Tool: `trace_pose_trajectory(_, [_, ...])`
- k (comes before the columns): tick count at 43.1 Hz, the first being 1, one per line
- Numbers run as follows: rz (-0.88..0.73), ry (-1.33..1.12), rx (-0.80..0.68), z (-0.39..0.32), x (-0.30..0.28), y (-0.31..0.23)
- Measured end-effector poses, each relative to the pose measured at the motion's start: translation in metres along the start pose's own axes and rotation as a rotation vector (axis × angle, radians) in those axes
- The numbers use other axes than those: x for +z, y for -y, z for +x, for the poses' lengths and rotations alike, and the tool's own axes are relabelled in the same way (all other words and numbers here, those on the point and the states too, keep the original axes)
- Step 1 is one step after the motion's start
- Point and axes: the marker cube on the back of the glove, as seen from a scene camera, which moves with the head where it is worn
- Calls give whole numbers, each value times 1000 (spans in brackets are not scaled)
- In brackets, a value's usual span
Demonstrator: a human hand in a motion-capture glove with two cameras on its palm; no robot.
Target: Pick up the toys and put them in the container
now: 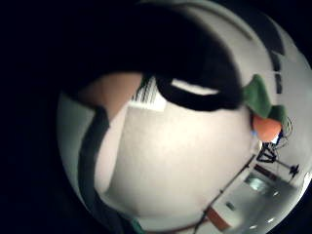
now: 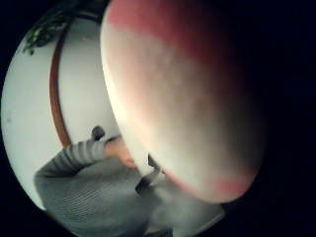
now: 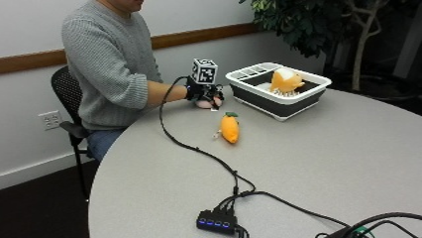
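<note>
Within right hand (image 3: pixel 206 97), pinkish toy (image 3: pixel 212 103), fingers curled round it. Beyond hand, container (image 3: pixel 254 91) close. Lift clear of rim, release inside; carrot toy (image 3: pixel 229 128) waits nearer, below hand.

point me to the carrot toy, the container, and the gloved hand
carrot toy (image 3: pixel 229 129), outside view, middle of its orange body, lying on the table
container (image 3: pixel 300 99), outside view, its dark front wall below the white rim
right hand (image 3: pixel 206 97), outside view, the gloved part beside the container
</note>
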Motion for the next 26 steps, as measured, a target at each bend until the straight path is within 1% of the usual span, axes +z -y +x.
trace_pose_trajectory(2, [10, 26, -72, -8, 2, -1])
trace_pose_trajectory(4, [6, 19, -89, -8, 0, -1])
trace_pose_trajectory(8, [5, 24, -93, -7, -2, 1])
trace_pose_trajectory(12, [39, 54, -83, -8, -6, 3])
trace_pose_trajectory(16, [29, 222, -72, -4, -21, 10])
trace_pose_trajectory(18, [53, 260, -75, 8, -36, 8])
trace_pose_trajectory(22, [196, 215, -67, 36, -85, -4])
trace_pose_trajectory(26, [290, 186, -54, 55, -136, -17])
